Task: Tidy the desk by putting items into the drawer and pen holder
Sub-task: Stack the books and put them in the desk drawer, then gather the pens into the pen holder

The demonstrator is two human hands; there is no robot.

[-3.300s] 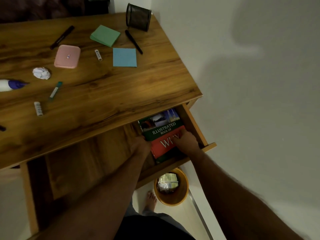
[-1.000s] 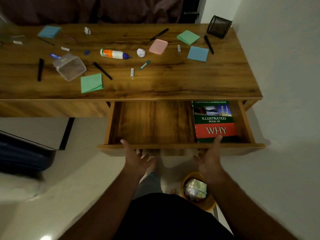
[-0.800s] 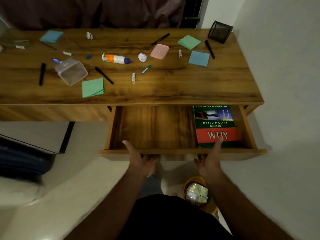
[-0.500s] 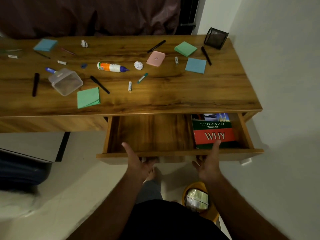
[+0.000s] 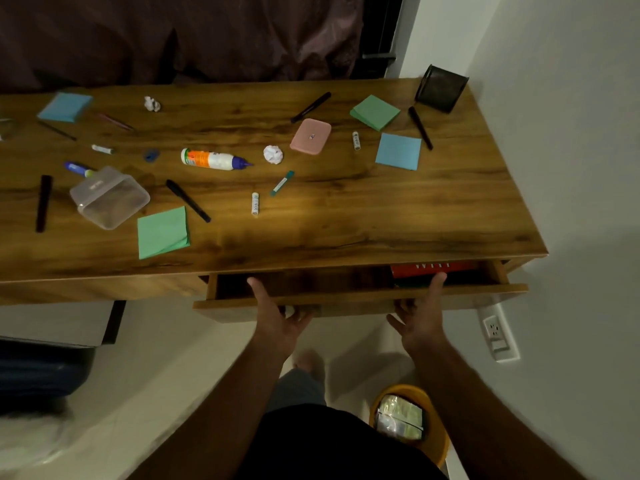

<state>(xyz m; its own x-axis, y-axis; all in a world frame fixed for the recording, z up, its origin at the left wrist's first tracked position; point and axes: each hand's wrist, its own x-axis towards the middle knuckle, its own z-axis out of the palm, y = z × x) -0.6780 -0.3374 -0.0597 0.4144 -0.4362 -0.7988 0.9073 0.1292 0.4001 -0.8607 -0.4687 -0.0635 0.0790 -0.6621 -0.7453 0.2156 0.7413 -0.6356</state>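
Observation:
The wooden drawer [image 5: 360,301] under the desk [image 5: 346,220] stands only a narrow gap open. Inside it at the right, a strip of the red and green book [image 5: 433,270] shows. My left hand [image 5: 277,320] and my right hand [image 5: 420,323] grip the drawer front, thumbs over its top edge and fingers under it. The black mesh pen holder [image 5: 441,88] stands at the desk's far right corner. Black pens [image 5: 420,127] [image 5: 187,200], sticky note pads [image 5: 398,151] [image 5: 162,232], a glue bottle [image 5: 211,159] and a pink case [image 5: 310,136] lie scattered on the desk.
A clear plastic container [image 5: 109,197] lies tipped at the left, with two crumpled paper balls [image 5: 273,154] on the desk. A yellow waste bin [image 5: 381,393] stands on the floor below my right arm. The wall with a socket [image 5: 495,332] is close at the right.
The drawer has slid inward from wide open to a narrow gap, hiding most of the book. Both hands moved forward with the drawer front.

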